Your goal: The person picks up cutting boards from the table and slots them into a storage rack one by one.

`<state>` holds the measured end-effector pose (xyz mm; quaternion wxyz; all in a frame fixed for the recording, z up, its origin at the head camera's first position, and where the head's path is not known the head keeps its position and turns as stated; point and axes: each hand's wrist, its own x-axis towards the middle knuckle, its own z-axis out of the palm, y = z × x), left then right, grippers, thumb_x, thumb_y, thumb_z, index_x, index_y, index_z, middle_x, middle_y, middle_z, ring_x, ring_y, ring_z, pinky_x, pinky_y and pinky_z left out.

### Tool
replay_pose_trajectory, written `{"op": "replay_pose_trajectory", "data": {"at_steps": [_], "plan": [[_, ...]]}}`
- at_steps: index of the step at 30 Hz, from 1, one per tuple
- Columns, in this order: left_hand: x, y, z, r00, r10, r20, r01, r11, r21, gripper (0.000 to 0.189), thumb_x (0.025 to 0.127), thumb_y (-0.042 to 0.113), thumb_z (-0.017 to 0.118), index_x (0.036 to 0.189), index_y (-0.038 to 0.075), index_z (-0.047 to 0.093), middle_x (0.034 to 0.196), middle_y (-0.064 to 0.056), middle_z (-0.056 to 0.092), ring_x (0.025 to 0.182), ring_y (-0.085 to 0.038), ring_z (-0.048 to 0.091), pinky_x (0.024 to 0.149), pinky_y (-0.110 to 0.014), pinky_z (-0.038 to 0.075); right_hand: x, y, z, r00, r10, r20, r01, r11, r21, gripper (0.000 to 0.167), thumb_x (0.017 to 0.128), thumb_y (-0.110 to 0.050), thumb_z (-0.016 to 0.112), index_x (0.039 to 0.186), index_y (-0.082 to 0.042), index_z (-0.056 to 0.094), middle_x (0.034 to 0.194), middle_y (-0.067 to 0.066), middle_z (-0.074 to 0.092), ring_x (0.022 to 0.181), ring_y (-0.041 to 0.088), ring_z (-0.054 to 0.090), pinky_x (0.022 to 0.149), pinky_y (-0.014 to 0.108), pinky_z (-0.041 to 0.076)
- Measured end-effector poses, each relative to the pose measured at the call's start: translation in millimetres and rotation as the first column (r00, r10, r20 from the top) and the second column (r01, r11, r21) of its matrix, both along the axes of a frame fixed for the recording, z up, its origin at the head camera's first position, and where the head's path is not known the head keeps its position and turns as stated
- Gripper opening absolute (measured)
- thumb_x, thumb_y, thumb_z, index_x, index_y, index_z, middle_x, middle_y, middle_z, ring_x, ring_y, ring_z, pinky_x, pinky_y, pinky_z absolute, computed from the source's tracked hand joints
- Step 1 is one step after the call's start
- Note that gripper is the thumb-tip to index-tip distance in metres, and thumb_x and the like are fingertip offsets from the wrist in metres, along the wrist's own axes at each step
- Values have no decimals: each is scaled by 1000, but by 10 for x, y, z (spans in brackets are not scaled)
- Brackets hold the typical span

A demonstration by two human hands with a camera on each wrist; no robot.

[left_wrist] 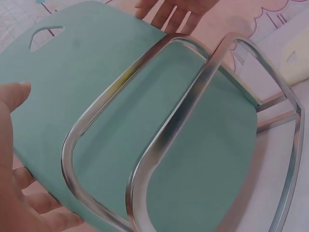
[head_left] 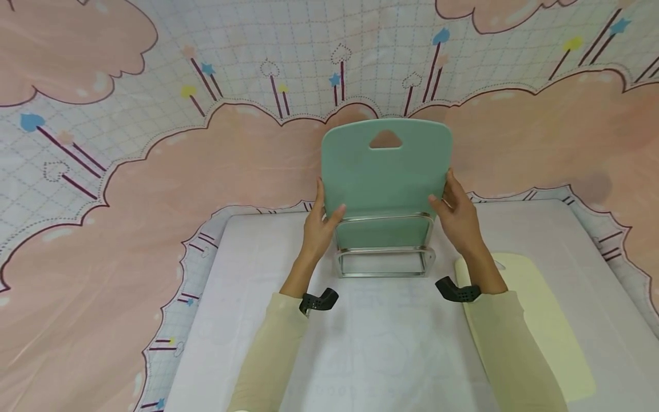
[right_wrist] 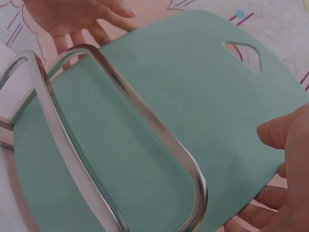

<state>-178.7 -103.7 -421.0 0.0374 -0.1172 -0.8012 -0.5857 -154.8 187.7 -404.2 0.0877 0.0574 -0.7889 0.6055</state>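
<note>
A green cutting board (head_left: 386,180) with a cut-out handle stands upright in a metal rack (head_left: 383,250), its lower part behind the two front loops. My left hand (head_left: 318,229) grips the board's left edge, thumb on the front face and fingers behind. On the opposite edge my right hand (head_left: 460,222) holds it likewise. In the left wrist view the board (left_wrist: 111,82) runs down behind the rack's bars (left_wrist: 181,118). The right wrist view has the right thumb (right_wrist: 277,131) over the front of the board near its side edge.
To the right, a pale yellow cutting board (head_left: 546,332) lies flat on the white table (head_left: 381,349), partly under my right forearm. Behind the table hangs a patterned pink and white cloth (head_left: 268,154). Both wrists wear black camera mounts (head_left: 319,300).
</note>
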Motion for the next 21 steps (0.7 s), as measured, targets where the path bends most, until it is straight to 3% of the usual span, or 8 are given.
{"op": "replay_pose_trajectory", "data": {"at_steps": [5,11,18,21], "plan": [[13,-7,3,1000,-4,6,4,1000,12,82,96,39,56,155,25,1,159,6,2,136,-42,28,108,-47,29,14,-16,1,1000,17,-2,-17,1000,-12,69,100,-23,52,153,-28,8,159,-3,11,142,20,20,111,44,25],[25,13,47,1000,-8,9,8,1000,-4,82,97,35,56,155,21,-1,159,1,2,137,-38,27,107,-48,29,32,-22,16,1000,21,20,-21,1000,15,72,100,-27,51,153,-29,2,158,-9,4,143,23,18,109,50,26],[180,60,304,1000,-21,-13,21,1000,4,80,98,20,56,153,7,0,158,-15,4,133,-47,28,105,-55,29,27,6,30,999,29,42,-30,999,32,72,100,-29,51,152,-33,2,158,-12,3,143,24,18,107,54,28],[213,64,344,1000,-21,-11,21,1000,1,79,98,20,55,153,5,1,158,-16,4,133,-47,30,105,-54,30,14,7,31,999,34,40,-35,999,28,71,100,-28,51,151,-36,3,158,-13,3,143,23,18,108,51,27]]}}
